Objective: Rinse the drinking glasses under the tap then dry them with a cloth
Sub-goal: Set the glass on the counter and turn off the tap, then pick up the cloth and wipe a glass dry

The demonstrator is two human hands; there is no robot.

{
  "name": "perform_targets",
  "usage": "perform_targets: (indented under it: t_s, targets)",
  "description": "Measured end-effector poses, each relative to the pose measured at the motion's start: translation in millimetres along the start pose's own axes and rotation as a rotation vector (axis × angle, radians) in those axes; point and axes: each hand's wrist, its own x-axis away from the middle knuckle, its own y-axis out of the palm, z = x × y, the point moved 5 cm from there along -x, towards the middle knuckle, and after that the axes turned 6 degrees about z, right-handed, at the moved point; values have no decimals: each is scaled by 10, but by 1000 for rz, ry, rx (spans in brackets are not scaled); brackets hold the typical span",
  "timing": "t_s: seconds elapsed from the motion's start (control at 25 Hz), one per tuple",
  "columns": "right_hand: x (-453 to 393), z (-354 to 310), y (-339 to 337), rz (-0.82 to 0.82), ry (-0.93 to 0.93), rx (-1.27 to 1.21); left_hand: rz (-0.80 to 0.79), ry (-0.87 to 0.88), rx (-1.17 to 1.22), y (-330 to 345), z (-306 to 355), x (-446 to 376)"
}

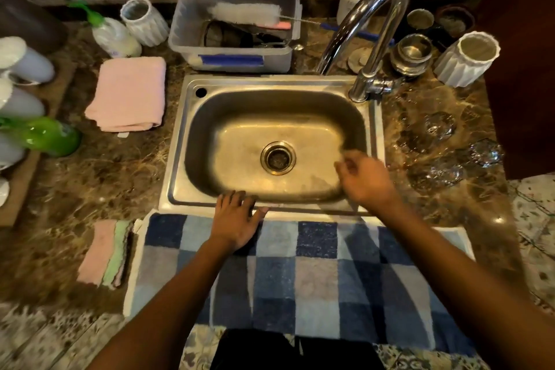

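Folded pink terry cloth [127,93] is lying on the brown marbled stone surface [120,171], well to the left of and beyond the left hand [237,221]. That hand, fingers straight and grasping nothing, is resting flat on the near rim of the rectangular stainless steel sink [180,141], at the far edge of a blue checked towel [315,276]. The basin is holding only a round drain strainer [277,158]; no water is visibly running from the curved chrome tap [372,30]. Beyond the hands, a clear plastic tub [234,36] is holding a white bottle brush [246,13] and dark utensils. The right hand [365,177], fingers loosely curled and grasping nothing, is hovering over the basin's right side. Clear drinking glasses [441,126], apparently inverted, are standing just right of it. Judged advice: start the water, then lift one glass by its body.
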Motion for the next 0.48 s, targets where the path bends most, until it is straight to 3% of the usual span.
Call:
perform_targets:
  t_s: [0.08,0.2,0.32,0.48]
  targets:
    - [505,12,429,-84,-103,62,78,-47,-9,-23,-47,259]
    - [1152,45,986,-191,-231,352,145,-154,-13,46,-221,830]
    - [1523,41,1340,-292,-324,534,106,-239,0,172,-426,1299]
    - [1777,-67,1642,-360,-309,635,13,-280,39,262,-683,1587]
